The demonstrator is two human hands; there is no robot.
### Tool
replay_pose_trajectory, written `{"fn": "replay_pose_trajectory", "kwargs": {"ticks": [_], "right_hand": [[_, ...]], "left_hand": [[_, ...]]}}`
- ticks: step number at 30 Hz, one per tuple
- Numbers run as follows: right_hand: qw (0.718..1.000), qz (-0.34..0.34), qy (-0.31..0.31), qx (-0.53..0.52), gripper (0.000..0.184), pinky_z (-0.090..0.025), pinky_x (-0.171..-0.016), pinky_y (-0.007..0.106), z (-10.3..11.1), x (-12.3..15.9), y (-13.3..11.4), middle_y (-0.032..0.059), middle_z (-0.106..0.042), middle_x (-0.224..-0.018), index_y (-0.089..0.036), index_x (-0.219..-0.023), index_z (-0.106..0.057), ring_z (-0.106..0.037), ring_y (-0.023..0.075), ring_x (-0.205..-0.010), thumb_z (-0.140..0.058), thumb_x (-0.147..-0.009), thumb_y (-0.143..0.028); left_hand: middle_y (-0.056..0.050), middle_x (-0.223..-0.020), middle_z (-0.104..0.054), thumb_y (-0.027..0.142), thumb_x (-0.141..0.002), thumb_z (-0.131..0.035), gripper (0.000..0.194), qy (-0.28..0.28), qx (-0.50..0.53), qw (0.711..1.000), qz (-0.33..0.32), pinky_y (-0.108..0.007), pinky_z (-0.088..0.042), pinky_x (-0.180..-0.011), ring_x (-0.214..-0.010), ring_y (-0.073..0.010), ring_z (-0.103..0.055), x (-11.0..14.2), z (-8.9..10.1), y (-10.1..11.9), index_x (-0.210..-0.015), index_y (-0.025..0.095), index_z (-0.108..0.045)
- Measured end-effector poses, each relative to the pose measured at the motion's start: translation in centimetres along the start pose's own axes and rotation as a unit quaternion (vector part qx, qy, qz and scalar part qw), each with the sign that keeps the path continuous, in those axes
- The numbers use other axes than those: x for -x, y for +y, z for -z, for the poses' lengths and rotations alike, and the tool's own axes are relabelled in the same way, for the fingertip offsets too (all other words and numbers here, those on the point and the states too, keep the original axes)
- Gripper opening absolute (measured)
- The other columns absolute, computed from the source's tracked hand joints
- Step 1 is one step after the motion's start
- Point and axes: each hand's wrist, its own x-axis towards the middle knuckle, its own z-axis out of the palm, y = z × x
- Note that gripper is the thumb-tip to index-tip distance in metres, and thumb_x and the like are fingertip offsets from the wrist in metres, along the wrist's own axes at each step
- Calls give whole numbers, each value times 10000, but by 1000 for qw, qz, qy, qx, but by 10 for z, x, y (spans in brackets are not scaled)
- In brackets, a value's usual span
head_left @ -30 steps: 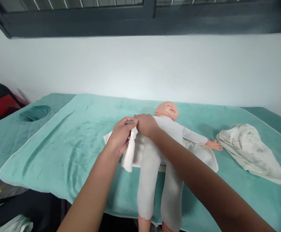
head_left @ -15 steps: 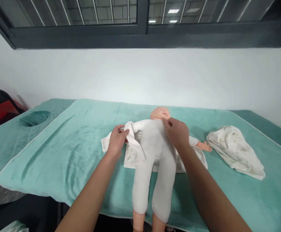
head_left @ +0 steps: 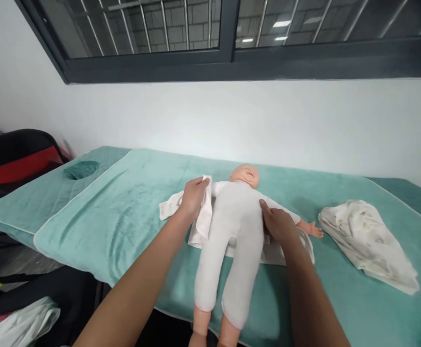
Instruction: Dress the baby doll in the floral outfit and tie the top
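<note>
- Left fingers (head_left: 197, 182): closed in a pinch on a raised fold of the white shirt (head_left: 206, 212), beside the doll's shoulder on the image-left side.
- Right fingers: the thumb lies against the side of the doll's torso. The rest are tucked low and mostly hidden by the right hand (head_left: 280, 225), so I can't fairly tell whether they grip cloth or only rest there.
- The doll (head_left: 239, 207) lies face up between the hands, bald head toward the wall, its torso and legs white down to the bare lower legs, which point toward the person.
- The shirt is spread partly beneath the doll; one sleeve lies out past the left hand (head_left: 192, 198), and the other side's panel shows under the doll's outstretched arm.
- In the way: the right hand and forearm cover part of that panel.
- A patterned cloth (head_left: 369, 241) lies bunched just beyond the doll's open hand.
- All of this lies on a bed with a teal cover (head_left: 123, 226); a round hollow (head_left: 81, 169) shows toward its left end.
- Farther out: a black-and-red chair (head_left: 22, 161) at left, more cloth (head_left: 25, 323) on something black at lower left, and a barred window (head_left: 228, 67) above the white wall (head_left: 232, 120).
</note>
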Motion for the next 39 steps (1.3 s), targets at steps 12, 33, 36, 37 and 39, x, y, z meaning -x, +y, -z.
{"fn": "replay_pose_trajectory", "kwargs": {"ticks": [12, 33, 36, 37, 39], "right_hand": [[916, 52, -116, -381, 465, -533, -800, 318, -24, 11, -25, 72, -681, -1113, -214, -1114, -588, -632, 250, -1008, -619, -807, -561], [805, 191, -269, -493, 517, -400, -1073, 405, -43, 8, -15, 61, -619, -1264, -279, -1338, -515, -548, 220, -1213, -602, -872, -488], [808, 229, -277, -467, 482, -376, -1094, 414, -48, 8, -12, 57, -604, -1307, -276, -1343, -518, -520, 221, -1263, -568, -901, -462], [814, 235, -275, -455, 472, -380, -1092, 416, -49, 7, -11, 54, -602, -1317, -276, -1344, -519, -512, 222, -1275, -556, -907, -451], [839, 250, -247, -416, 417, -403, -1072, 413, -51, 7, -7, 47, -620, -1299, -276, -1319, -546, -530, 222, -1255, -519, -926, -413]], "left_hand": [[2, -615, -564, 340, -742, -653, 255, -59, -50, 996, -41, -269, -395, -611, -661, -170, -525, -12, -34, 12, -566, 179, -560], [-123, -1227, -642, 248, -822, -621, 491, -283, -534, 747, -278, -386, -466, -944, -1150, -277, -586, -15, -75, 29, -1302, 188, -538], [-140, -1152, -646, 113, -770, -606, 428, -297, -592, 687, -301, -477, -426, -934, -1107, -324, -580, -22, -99, 10, -1192, 181, -587], [-142, -1125, -648, 78, -773, -571, 392, -299, -608, 669, -305, -486, -423, -916, -1074, -323, -590, -23, -104, 5, -1151, 180, -597], [-141, -1084, -650, 48, -797, -508, 338, -304, -631, 642, -311, -472, -430, -870, -1013, -308, -608, -25, -108, 0, -1094, 180, -598]]}}
